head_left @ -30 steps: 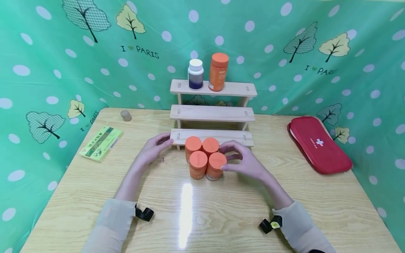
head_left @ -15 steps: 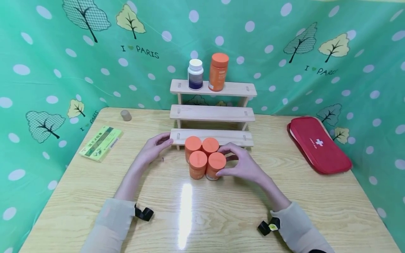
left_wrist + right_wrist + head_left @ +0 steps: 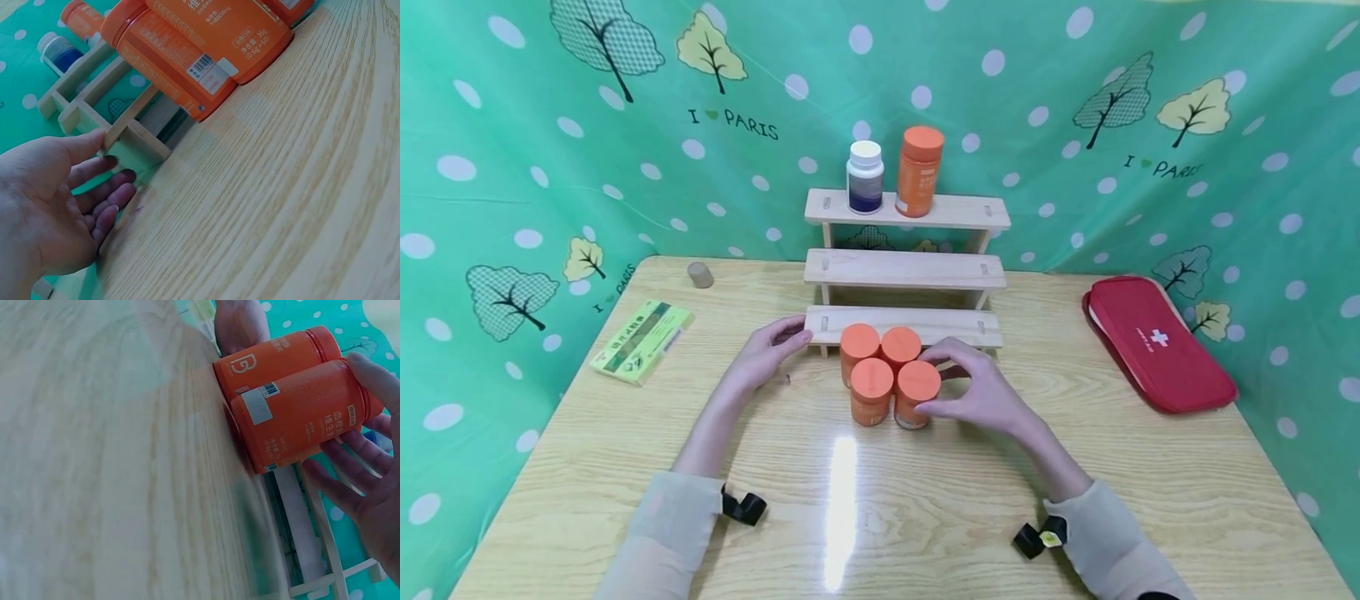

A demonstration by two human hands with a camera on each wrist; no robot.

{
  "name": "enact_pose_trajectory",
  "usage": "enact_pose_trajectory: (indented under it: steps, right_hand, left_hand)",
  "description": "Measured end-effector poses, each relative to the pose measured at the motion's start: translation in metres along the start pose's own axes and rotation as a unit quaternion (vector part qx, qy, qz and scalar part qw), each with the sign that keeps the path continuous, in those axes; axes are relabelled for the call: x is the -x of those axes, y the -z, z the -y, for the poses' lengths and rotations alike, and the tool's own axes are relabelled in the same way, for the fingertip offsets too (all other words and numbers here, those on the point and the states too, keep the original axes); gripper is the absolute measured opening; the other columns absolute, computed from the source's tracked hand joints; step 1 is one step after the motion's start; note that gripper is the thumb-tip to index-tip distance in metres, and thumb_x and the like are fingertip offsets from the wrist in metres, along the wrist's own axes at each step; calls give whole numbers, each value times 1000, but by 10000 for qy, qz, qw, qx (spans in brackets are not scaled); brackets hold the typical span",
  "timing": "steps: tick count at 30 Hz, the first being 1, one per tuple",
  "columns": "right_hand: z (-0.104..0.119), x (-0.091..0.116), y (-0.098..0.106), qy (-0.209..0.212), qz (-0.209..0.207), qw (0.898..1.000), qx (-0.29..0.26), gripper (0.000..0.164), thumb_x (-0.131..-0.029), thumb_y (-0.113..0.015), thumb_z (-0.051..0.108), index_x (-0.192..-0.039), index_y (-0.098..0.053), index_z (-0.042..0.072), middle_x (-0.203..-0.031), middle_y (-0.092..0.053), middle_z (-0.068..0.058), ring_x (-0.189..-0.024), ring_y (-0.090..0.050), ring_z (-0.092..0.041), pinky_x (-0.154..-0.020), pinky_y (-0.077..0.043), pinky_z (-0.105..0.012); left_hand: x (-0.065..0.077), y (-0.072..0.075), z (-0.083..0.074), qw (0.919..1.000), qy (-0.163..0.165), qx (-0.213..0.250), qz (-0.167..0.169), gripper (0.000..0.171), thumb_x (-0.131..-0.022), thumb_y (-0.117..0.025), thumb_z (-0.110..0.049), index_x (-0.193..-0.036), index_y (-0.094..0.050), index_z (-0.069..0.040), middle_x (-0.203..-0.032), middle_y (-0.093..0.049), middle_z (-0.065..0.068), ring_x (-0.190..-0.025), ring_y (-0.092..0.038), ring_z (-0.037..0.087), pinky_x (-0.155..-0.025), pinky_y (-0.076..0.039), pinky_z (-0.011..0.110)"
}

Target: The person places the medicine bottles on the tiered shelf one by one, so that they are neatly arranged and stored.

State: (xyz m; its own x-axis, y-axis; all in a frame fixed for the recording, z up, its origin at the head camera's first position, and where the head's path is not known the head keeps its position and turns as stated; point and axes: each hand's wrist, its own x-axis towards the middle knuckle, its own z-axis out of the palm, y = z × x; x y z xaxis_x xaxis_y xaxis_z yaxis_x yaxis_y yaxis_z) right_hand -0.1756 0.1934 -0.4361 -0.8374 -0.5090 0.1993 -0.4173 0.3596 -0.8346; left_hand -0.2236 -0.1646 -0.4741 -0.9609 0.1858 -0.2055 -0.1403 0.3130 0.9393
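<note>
At upper centre, two bottles [image 3: 864, 183] shelved; mid-frame, four jars [image 3: 872, 400] seemingly remaining.
Right hand [image 3: 979, 393] grips front-right jar [image 3: 912, 408]; left hand [image 3: 762, 355] touches rack [image 3: 904, 268], grip unclear.

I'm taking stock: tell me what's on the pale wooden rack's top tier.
The top tier holds a white-capped cylindrical bottle and a taller cylindrical orange bottle. What's beneath or inside them is hidden.
</note>
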Motion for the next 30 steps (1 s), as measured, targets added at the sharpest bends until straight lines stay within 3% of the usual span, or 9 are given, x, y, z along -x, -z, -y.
enact_pose_trajectory:
  steps: [9, 17, 23, 30]
  right_hand:
    - [2, 3, 14, 87, -190, 9997, -160, 50, -80, -88, 14, -124, -65, 23, -120, -67, 4, -105, -67, -15, -91, -61, -30]
    - [9, 7, 26, 220, -504, 9971, -528, 53, -80, -84, 2, -127, -62, 15, -122, -65, 1, -107, -64, -12, -90, -60, -24]
    - [13, 7, 35, 312, -682, 9954, -591, 54, -82, -80, -2, -130, -60, 11, -123, -64, 4, -113, -64, -11, -90, -60, -23]
    - [13, 7, 41, 425, -1057, 9918, -580, 53, -86, -74, -5, -135, -57, 4, -122, -64, 7, -107, -63, -10, -83, -59, -21]
  left_hand:
    - [-2, -2, 0, 10000, -49, -30, -8, 65, -103, -63, -39, -156, -42, -7, -158, -47, 20, -147, -44, 38, -126, -33, 51]
    - [0, -3, 0, 10000, -29, -43, 17, 65, -103, -62, -38, -156, -41, -7, -158, -47, 20, -146, -44, 38, -126, -33, 51]
    - [0, -1, 0, 9999, -28, -98, -12, 66, -104, -61, -40, -157, -41, -7, -158, -47, 20, -146, -44, 38, -126, -34, 51]
    - [1, 1, -2, 10000, -60, -39, 27, 67, -103, -63, -40, -157, -40, -7, -159, -45, 20, -148, -42, 38, -127, -32, 51]
